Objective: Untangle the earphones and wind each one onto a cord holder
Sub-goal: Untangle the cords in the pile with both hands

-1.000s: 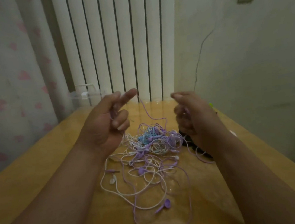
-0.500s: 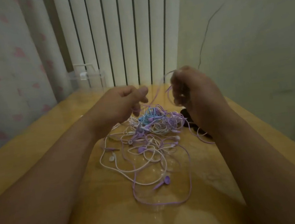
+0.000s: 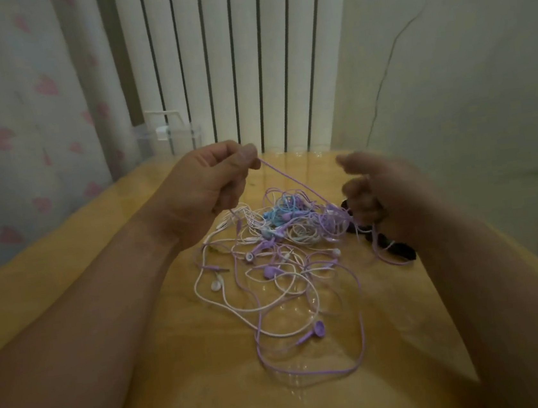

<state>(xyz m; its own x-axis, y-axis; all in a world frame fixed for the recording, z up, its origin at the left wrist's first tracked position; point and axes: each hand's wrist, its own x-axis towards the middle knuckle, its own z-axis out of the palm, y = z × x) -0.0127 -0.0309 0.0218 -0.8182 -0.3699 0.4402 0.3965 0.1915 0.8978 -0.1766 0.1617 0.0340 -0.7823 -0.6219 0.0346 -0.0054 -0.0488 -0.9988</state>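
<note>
A tangle of purple, white and blue earphones (image 3: 284,232) lies in the middle of the wooden table (image 3: 67,267). My left hand (image 3: 206,191) is raised above its left side and pinches a purple cord (image 3: 286,176) between thumb and forefinger. That cord runs down to the right toward my right hand (image 3: 381,197), which is blurred, with curled fingers at the tangle's right edge and purple cord strands around them. A purple earbud (image 3: 317,330) lies at the near end of a long loop. Dark cord holders (image 3: 397,249) lie partly hidden under my right hand.
A clear plastic box (image 3: 169,138) stands at the table's back left corner, in front of a white radiator (image 3: 231,57). A curtain with pink hearts hangs at the left. A wall with a thin dark cable is at the right, close to the table edge.
My left hand rose and now pinches the purple cord taut. My right hand dropped from beside the left hand down to the tangle's right edge.
</note>
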